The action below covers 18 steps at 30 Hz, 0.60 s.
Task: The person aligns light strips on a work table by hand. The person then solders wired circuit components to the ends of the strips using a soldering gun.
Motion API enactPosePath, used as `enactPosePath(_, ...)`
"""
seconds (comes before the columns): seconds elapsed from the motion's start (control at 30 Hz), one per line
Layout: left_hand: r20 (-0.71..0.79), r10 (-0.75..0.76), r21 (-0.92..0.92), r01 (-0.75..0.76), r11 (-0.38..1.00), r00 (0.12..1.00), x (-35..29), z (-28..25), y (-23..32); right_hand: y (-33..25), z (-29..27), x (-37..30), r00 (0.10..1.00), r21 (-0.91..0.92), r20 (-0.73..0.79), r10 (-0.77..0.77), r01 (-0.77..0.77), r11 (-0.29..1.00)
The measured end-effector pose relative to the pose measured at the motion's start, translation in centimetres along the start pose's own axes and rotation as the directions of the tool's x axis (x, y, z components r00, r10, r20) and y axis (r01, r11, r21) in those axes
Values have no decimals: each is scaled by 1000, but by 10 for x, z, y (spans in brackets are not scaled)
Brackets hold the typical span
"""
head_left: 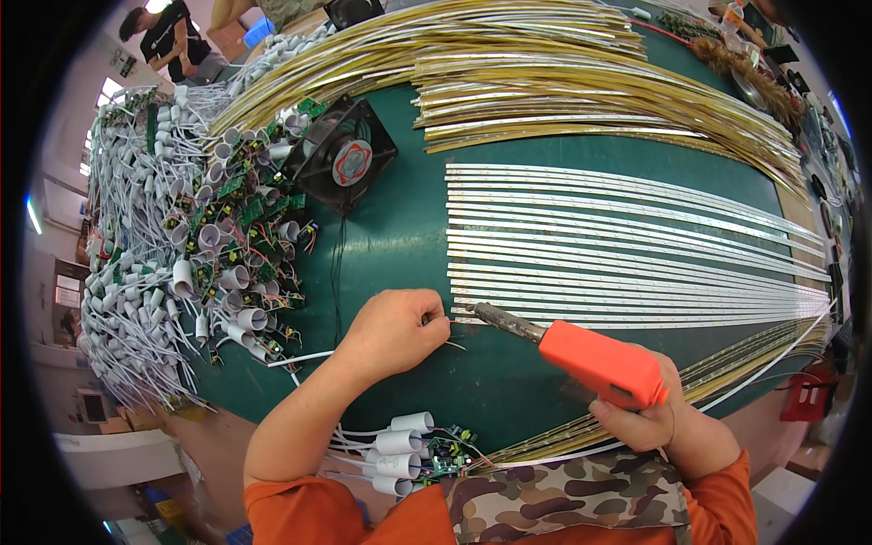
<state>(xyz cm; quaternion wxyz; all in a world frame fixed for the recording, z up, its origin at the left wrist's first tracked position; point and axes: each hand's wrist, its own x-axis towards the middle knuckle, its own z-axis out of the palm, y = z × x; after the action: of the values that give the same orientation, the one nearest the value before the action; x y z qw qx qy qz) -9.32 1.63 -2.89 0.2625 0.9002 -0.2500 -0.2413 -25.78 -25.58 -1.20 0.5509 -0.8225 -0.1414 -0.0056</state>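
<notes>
My right hand grips a red soldering gun, its dark metal barrel slanting up and left. The tip sits by the left ends of the lowest white LED strips, which lie side by side on the green table. Just left of those ends, my left hand is closed in a pinch on a thin wire, whose end pokes out below the fingers. Whether the wire touches a strip is hard to tell. Near my apron lie several white plastic tubes with green circuit boards.
A large heap of white tubes, cables and boards covers the left side. A black fan stands beside it. Bundles of yellowish strips lie at the back; more strips lie at right. A person is at far left.
</notes>
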Motion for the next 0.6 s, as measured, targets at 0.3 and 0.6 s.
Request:
enactPosePath(0.3, 36, -53, -11, 53, 999, 998, 0, -1, 3, 2, 0, -2, 1000, 7, -14, 1, -1, 1000)
enactPosePath(0.6, 127, 14, -196, 11, 981, 992, -6, -12, 2, 5, 1, -5, 998, 107, -38, 47, -43, 993)
